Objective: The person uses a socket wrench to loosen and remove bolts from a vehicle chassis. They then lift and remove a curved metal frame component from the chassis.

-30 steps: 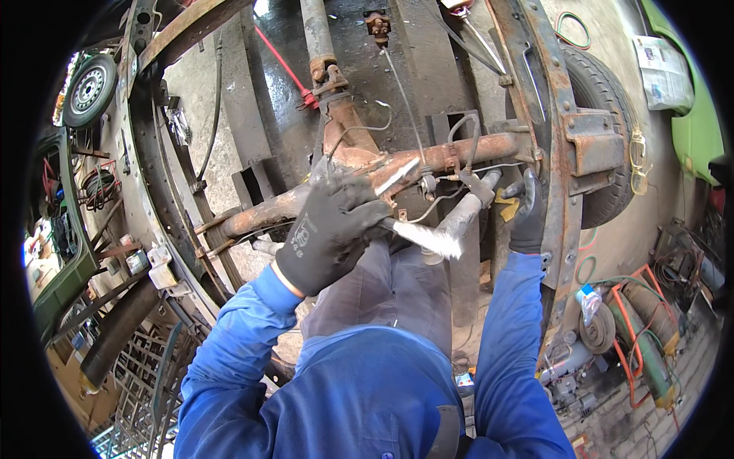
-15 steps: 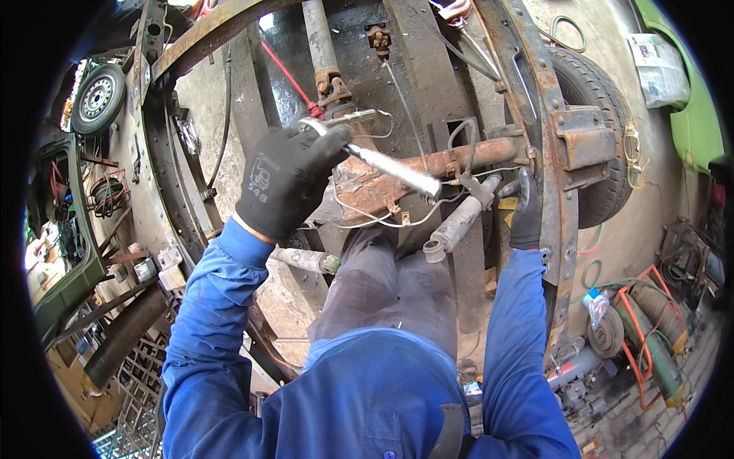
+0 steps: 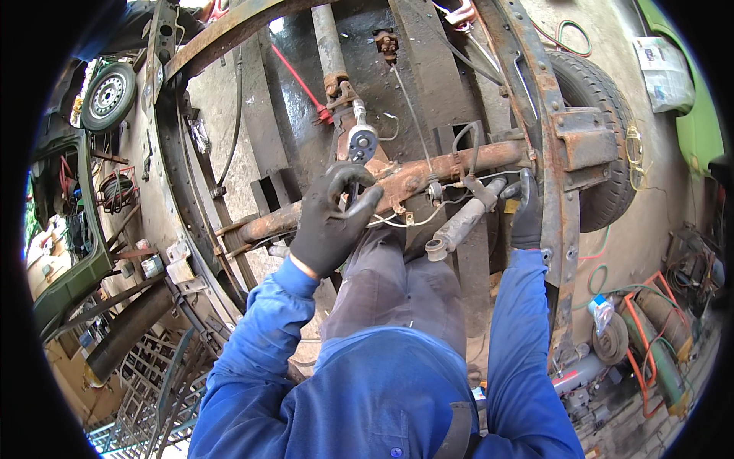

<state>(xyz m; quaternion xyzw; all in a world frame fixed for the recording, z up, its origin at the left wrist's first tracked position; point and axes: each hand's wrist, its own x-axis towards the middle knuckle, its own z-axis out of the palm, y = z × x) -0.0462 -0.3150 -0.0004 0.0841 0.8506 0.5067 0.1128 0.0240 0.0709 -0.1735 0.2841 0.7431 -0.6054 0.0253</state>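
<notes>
My left hand (image 3: 330, 218), in a black glove, is closed round a ratchet wrench (image 3: 362, 144). Its round head points away from me, with a socket at the far end, over the rusty axle (image 3: 413, 180). My right hand (image 3: 526, 214), gloved too, lies along the inner side of the right frame rail (image 3: 563, 195). Thumb and fingers there are stretched apart, near the upper end of a grey shock absorber (image 3: 462, 226); nothing shows in them. A thin brake pipe (image 3: 397, 223) runs across the axle.
Rusty rails box in the axle and a drive shaft (image 3: 329, 46). A red bar (image 3: 298, 80) lies beyond. At right stand a tyre (image 3: 592, 138) and gas cylinders (image 3: 650, 359); at left, a wheel (image 3: 108, 97) and a green vehicle door (image 3: 73, 291).
My left hand has moved right and nearer me, and the ratchet has swung from pointing right to pointing away. My right hand has stayed by the rail.
</notes>
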